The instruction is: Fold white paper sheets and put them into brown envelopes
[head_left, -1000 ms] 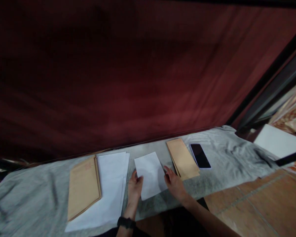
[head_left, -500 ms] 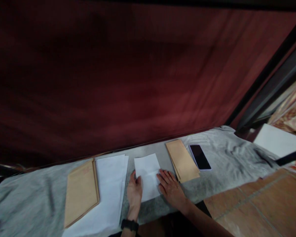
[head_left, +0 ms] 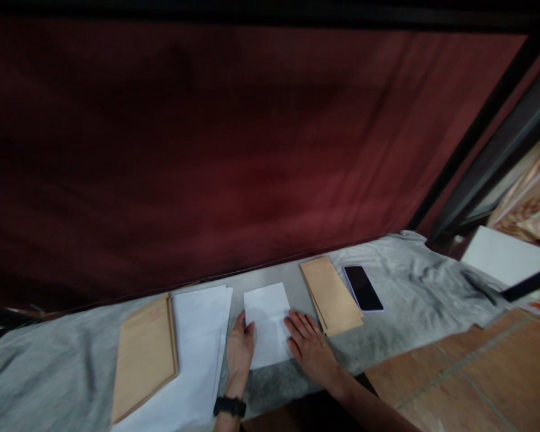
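Note:
A small white sheet of paper (head_left: 269,339) with a faint crease across it lies on the grey cloth in front of me. At its left edge, my left hand (head_left: 240,351) is closed, thumb over the edge and fingers curled beside it. My right hand (head_left: 312,348) rests flat with fingers stretched out, the fingertips on the sheet's right edge. Brown envelopes (head_left: 332,297) lie just beyond my right hand. Larger white sheets (head_left: 200,342) are spread to the left, partly covered by a stack of bigger brown envelopes (head_left: 144,354).
A phone (head_left: 363,288) with a dark screen lies right of the small envelopes. The grey cloth (head_left: 423,288) is wrinkled toward its right end. A dark red panel (head_left: 252,150) rises behind it. Tiled floor (head_left: 477,372) and a white flat object (head_left: 504,255) are at the right.
The camera view has shifted slightly. My left hand has slid a little outward along the sheet's left edge; my right hand stays flat on the right edge.

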`<state>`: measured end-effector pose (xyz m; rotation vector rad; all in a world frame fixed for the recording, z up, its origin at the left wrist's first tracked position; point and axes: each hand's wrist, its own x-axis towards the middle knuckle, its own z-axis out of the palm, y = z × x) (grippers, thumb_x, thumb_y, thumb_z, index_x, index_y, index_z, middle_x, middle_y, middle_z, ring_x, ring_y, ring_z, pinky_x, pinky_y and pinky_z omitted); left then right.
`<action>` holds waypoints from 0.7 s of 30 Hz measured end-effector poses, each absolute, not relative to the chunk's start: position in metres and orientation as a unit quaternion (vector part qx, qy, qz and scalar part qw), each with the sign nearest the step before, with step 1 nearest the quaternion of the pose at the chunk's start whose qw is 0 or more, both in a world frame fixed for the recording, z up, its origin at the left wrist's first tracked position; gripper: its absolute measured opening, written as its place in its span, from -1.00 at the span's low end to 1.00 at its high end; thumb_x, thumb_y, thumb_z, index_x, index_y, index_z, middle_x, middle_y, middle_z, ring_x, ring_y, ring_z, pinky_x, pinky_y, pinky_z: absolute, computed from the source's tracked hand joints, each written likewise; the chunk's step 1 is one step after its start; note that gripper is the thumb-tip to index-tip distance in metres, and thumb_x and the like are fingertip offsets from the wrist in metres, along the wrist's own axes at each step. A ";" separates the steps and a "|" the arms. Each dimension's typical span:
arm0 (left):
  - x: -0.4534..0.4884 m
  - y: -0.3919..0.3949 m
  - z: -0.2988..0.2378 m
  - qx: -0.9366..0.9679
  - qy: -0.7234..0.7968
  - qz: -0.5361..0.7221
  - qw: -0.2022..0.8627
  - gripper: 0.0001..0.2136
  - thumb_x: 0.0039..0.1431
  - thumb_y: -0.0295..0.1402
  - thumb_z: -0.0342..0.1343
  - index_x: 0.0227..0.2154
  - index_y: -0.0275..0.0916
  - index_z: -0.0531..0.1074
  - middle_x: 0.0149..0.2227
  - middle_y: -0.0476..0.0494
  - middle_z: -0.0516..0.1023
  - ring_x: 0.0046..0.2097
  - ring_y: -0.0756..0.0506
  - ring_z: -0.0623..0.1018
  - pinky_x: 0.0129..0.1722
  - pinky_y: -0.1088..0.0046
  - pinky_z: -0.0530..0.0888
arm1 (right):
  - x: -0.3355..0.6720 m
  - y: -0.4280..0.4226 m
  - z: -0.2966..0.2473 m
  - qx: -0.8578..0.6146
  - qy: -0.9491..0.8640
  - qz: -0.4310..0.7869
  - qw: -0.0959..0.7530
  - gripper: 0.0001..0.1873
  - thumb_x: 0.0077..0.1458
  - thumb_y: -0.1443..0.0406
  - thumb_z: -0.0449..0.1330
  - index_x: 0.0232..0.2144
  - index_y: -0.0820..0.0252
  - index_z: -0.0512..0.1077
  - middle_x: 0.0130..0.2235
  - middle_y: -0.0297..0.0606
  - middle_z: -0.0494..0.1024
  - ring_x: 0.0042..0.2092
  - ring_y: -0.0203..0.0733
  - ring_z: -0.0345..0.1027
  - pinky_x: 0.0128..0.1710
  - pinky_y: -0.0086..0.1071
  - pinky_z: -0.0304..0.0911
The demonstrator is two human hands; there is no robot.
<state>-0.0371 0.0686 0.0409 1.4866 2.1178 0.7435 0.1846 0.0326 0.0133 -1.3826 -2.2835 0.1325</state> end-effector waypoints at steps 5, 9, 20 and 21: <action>-0.035 0.067 0.047 0.549 0.770 0.256 0.201 -0.70 0.28 -0.40 0.03 0.05 -0.28 0.43 -0.24 -0.21 0.66 -0.21 -0.15 0.65 -0.20 0.35 0.52 | 0.184 0.034 0.011 -0.503 -0.833 0.045 0.227 -0.50 0.37 0.23 0.07 0.32 0.07 0.25 0.38 -0.20 0.20 0.35 0.00 0.13 0.34 -0.01 0.03; -0.029 0.055 0.054 0.549 0.807 0.184 0.115 -0.63 0.32 -0.32 -0.03 0.10 -0.35 0.41 -0.26 -0.32 0.64 -0.25 -0.24 0.64 -0.23 0.25 0.52 | 0.184 0.034 0.008 -0.500 -0.833 0.042 0.234 -0.49 0.36 0.23 0.08 0.32 0.06 0.25 0.36 -0.19 0.24 0.35 0.00 0.13 0.34 0.00 0.04; 0.038 0.059 0.023 0.788 0.595 0.154 0.040 -0.54 0.42 -0.26 -0.20 0.26 -0.30 0.31 0.31 -0.28 0.35 0.34 -0.20 0.33 0.30 0.08 0.31 | 0.183 0.035 0.001 -0.487 -0.842 0.025 0.231 -0.50 0.33 0.28 0.10 0.28 0.15 0.30 0.33 -0.11 0.30 0.34 0.04 0.16 0.33 0.03 0.05; 0.037 0.060 0.019 0.783 0.601 0.154 0.039 -0.53 0.42 -0.25 -0.20 0.28 -0.32 0.28 0.33 -0.30 0.31 0.35 -0.21 0.30 0.32 0.06 0.29 | 0.183 0.035 0.000 -0.489 -0.841 0.024 0.230 -0.51 0.33 0.28 0.11 0.28 0.15 0.30 0.32 -0.11 0.31 0.33 0.04 0.16 0.33 0.03 0.05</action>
